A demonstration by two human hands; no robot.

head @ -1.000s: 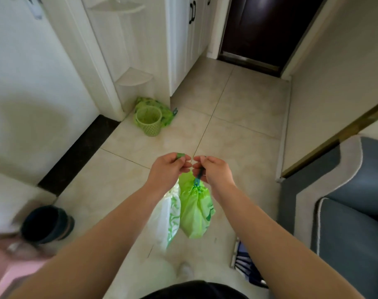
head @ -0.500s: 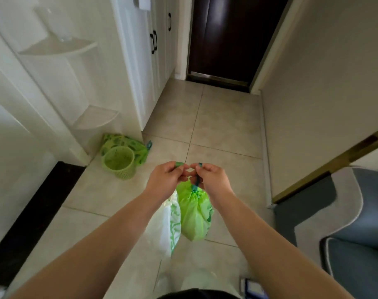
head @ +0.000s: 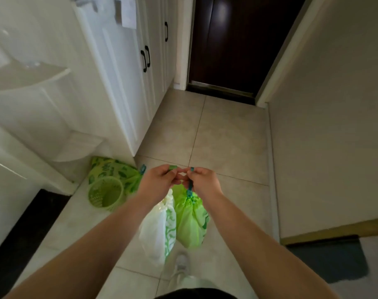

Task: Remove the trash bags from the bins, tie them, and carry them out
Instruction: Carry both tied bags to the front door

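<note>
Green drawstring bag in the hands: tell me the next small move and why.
Probably pull the teal drawstring ends apart to finish the knot: both hands, left and right, pinch its ends above the cinched green plastic bag, with the white bag hanging alongside.

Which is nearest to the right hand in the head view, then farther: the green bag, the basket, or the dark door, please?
1. Green bag, hanging just below the right hand.
2. Basket, on the floor to the left.
3. Dark door, far ahead.

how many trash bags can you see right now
3: a light green bag hanging under the right hand, a white bag under the left hand, and a green bag on the floor behind the basket.
</note>
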